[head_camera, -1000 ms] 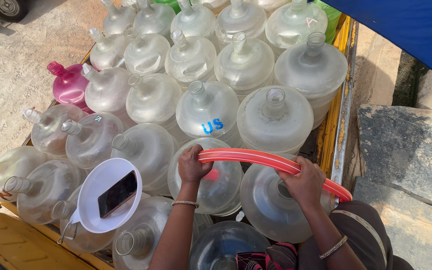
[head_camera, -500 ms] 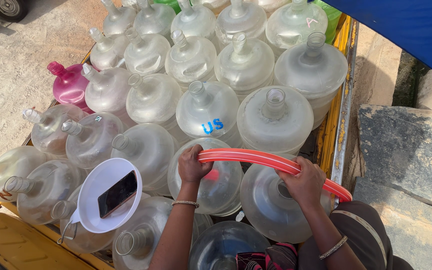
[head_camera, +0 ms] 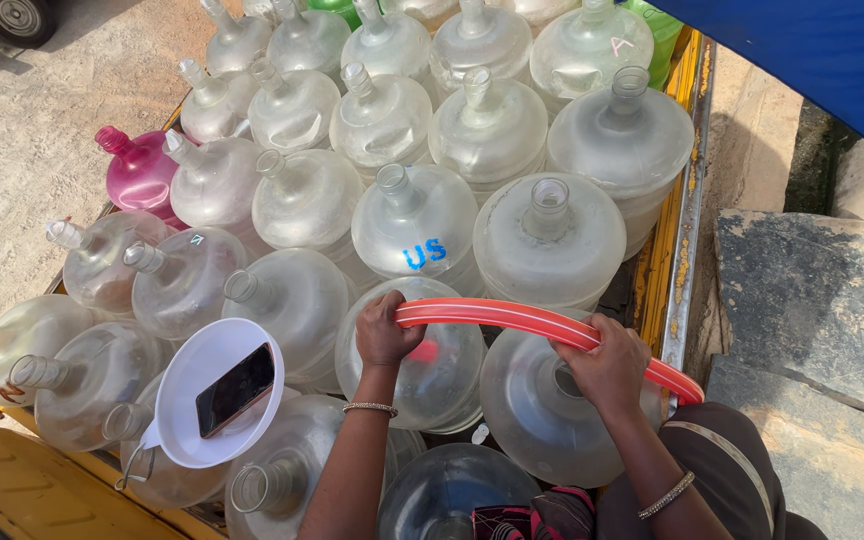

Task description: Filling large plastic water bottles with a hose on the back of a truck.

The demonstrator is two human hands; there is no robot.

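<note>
A red flexible hose [head_camera: 522,318] stretches between both hands, arching over two large clear water jugs. My left hand [head_camera: 384,332] grips the hose's left end above the mouth of one clear jug [head_camera: 442,375]. My right hand [head_camera: 610,362] is closed around the hose further right, over another clear jug [head_camera: 537,410]. The hose runs on past my right hand toward my lap, where its end [head_camera: 687,385] shows. Both wrists wear thin bracelets.
Several clear water jugs [head_camera: 550,235] pack a yellow cart bed [head_camera: 664,270]; one pink jug [head_camera: 140,172] stands at the left. A white funnel-shaped bowl [head_camera: 192,375] holding a dark phone [head_camera: 236,388] rests on jugs at lower left. Stone slabs [head_camera: 812,290] lie right, blue tarp [head_camera: 822,60] above.
</note>
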